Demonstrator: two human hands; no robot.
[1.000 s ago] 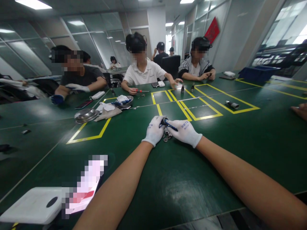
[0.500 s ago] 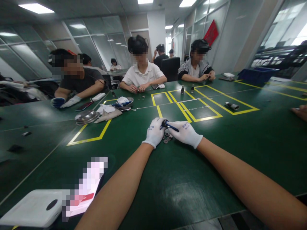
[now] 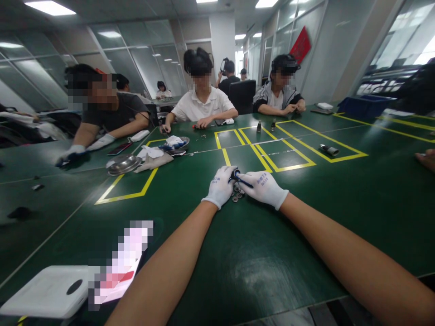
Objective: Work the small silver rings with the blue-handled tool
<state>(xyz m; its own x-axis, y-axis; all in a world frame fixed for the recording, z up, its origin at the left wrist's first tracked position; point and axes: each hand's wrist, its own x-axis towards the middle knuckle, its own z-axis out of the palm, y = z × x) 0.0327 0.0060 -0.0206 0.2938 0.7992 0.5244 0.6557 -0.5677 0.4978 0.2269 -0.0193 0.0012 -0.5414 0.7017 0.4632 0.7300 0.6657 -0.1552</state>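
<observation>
Right hand (image 3: 265,188) clamped on blue tool (image 3: 245,182), long axis left-right, tip leftward at dark part (image 3: 234,173) gripped by left hand (image 3: 219,186); green table (image 3: 238,258), glass-walled room.

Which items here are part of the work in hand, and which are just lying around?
In hand: left hand holding small dark part; right hand holding blue tool; loose metal discs.
Lying about: steel bowl; cloth; white box; dark cylinder.
</observation>
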